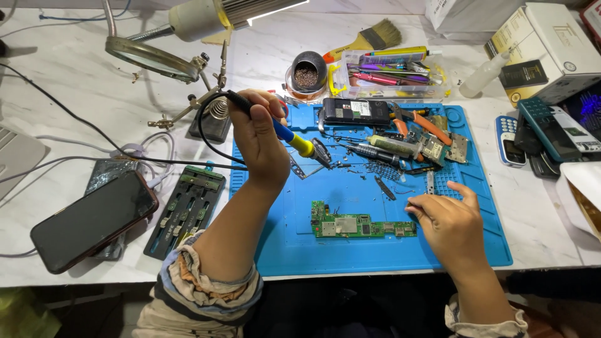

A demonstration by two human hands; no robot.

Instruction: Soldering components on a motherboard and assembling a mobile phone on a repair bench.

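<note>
My left hand (261,139) grips a soldering iron (294,141) with a blue and yellow handle, its tip pointing right over the blue work mat (375,250). A black cord runs from the iron off to the left. A green circuit board (360,226) lies flat on the mat below the iron. My right hand (447,219) rests at the board's right end, fingers pinched close together just beside its edge; whether they hold anything is too small to tell.
A black phone (94,220) and a black board holder (186,209) lie to the left. A magnifier lamp (152,57), an iron stand (216,116), a tip-cleaner pot (307,75), a tool tray (391,75), scattered phone parts (432,147), small phones (538,134) and boxes (551,44) crowd the back and right.
</note>
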